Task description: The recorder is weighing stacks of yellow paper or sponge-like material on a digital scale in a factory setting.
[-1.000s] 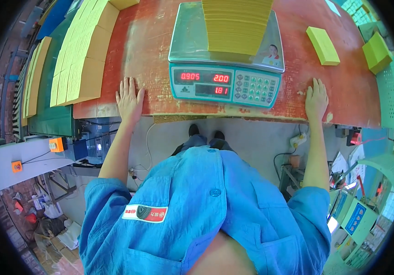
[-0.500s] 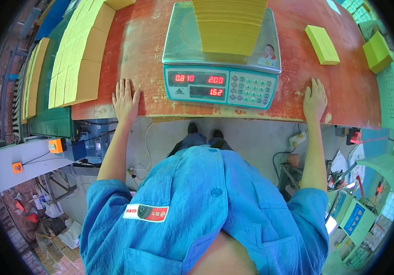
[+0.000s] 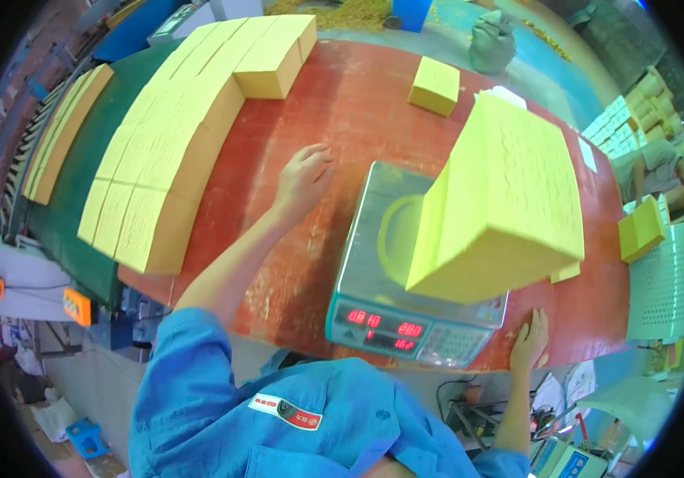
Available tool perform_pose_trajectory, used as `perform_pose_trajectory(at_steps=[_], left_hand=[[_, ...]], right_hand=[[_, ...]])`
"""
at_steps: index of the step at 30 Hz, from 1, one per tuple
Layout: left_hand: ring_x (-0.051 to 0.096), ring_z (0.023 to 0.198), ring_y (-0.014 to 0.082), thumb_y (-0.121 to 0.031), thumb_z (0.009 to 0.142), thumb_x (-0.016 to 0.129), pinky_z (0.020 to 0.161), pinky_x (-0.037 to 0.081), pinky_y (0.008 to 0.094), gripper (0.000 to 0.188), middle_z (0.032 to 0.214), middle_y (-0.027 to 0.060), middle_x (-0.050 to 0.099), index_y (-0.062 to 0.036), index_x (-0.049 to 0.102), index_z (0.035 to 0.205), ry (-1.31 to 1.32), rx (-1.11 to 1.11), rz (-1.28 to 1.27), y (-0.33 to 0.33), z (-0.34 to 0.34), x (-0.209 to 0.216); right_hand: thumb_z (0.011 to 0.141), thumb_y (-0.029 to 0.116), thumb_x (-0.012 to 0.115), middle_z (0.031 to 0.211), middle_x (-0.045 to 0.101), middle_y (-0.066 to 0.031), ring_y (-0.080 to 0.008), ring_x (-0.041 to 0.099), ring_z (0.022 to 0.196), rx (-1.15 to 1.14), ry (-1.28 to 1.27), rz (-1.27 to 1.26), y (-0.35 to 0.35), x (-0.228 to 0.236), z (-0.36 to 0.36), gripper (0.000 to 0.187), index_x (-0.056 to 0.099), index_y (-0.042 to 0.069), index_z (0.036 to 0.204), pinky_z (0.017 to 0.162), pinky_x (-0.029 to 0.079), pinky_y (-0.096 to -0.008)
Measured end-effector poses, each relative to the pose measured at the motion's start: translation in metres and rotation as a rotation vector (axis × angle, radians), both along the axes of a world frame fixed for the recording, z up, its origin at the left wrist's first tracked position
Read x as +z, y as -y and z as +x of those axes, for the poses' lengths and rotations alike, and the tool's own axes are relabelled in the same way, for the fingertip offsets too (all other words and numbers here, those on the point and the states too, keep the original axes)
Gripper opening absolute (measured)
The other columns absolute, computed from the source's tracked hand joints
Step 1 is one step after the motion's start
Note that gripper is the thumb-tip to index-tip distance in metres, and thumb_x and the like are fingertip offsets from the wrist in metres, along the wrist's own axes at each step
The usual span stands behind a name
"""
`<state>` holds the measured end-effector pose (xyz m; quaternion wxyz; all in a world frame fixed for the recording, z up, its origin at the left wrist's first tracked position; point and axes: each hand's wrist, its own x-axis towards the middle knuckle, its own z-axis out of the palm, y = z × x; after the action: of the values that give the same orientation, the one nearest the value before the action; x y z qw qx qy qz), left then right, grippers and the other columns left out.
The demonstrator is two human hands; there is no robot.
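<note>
My left hand (image 3: pixel 305 179) is over the red tabletop, left of the scale, its fingers loosely bent and nothing seen in them. Resting at the table's near edge, my right hand (image 3: pixel 531 338) is open beside the scale's right corner. Between them stands a teal digital scale (image 3: pixel 418 338) with a metal platform and lit red digits. A tall yellow block of stacked sheets (image 3: pixel 509 191) sits on its platform, hiding much of the right side. Neither hand touches the block. Rows of yellow stacks (image 3: pixel 163 135) stand left of my left hand.
The red table (image 3: pixel 358 88) bears a small yellow block (image 3: pixel 436 84) at the back. Further yellow bundles (image 3: pixel 67 131) lie on a green surface at left. Another yellow block (image 3: pixel 641 229) is at the right edge, near a person (image 3: pixel 656 171) bending. A sack (image 3: pixel 492 44) stands beyond.
My left hand has left the table's near edge and moved forward, its fingers now bent. My right hand stays at the edge. The view has swung left and up, showing more of the far side.
</note>
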<state>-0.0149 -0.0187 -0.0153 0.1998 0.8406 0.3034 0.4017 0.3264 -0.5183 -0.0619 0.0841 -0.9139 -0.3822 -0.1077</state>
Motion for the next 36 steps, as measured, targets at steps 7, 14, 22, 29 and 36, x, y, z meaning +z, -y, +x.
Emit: perform_pose_trajectory(at_steps=[7,14,22,29,36], left_hand=[[0.061,0.1,0.033,-0.012,0.083,0.065,0.085,0.05,0.0414,0.012,0.108,0.0154,0.065,-0.002,0.065,0.09,0.027,-0.407,0.205,-0.113,0.208,0.007],[0.061,0.095,0.0326,-0.015,0.077,0.07,0.082,0.05,0.0437,0.021,0.099,0.0136,0.063,-0.0049,0.062,0.094,-0.299,-0.425,0.317,-0.182,0.319,-0.004],[0.064,0.085,0.0332,-0.018,0.082,0.064,0.074,0.051,0.045,0.013,0.085,0.0117,0.065,-0.0069,0.063,0.089,-0.451,-0.472,0.468,-0.201,0.337,-0.008],[0.064,0.081,0.0342,-0.013,0.085,0.057,0.071,0.051,0.0456,0.01,0.082,0.0145,0.065,-0.0041,0.062,0.084,-0.398,-0.43,0.51,-0.2,0.318,0.013],[0.062,0.073,0.0391,-0.021,0.084,0.059,0.065,0.048,0.0444,0.022,0.076,0.022,0.063,0.0,0.065,0.086,-0.199,-0.261,0.176,-0.192,0.198,0.07]], right_hand=[[0.092,0.021,0.049,0.125,0.054,-0.0227,-0.0399,0.048,0.117,-0.122,0.003,-0.117,0.028,-0.011,0.004,0.037,0.055,-0.001,0.121,0.103,0.034,-0.0488],[0.091,0.018,0.051,0.12,0.056,-0.0198,-0.0356,0.051,0.112,-0.219,-0.167,0.021,0.009,0.006,0.0,0.035,0.056,-0.001,0.119,0.098,0.038,-0.0449],[0.091,0.016,0.054,0.113,0.058,-0.0159,-0.0299,0.055,0.106,-0.203,-0.395,0.232,-0.016,0.018,-0.02,0.031,0.058,-0.001,0.117,0.092,0.043,-0.0399],[0.09,0.013,0.056,0.107,0.059,-0.0124,-0.0249,0.059,0.1,-0.109,-0.529,0.499,-0.06,0.051,-0.017,0.028,0.059,-0.002,0.114,0.087,0.047,-0.0354],[0.09,0.018,0.052,0.131,0.052,-0.0219,-0.0384,0.046,0.126,-0.031,-0.001,-0.061,0.021,-0.01,-0.002,0.04,0.054,0.001,0.126,0.107,0.033,-0.0456]])
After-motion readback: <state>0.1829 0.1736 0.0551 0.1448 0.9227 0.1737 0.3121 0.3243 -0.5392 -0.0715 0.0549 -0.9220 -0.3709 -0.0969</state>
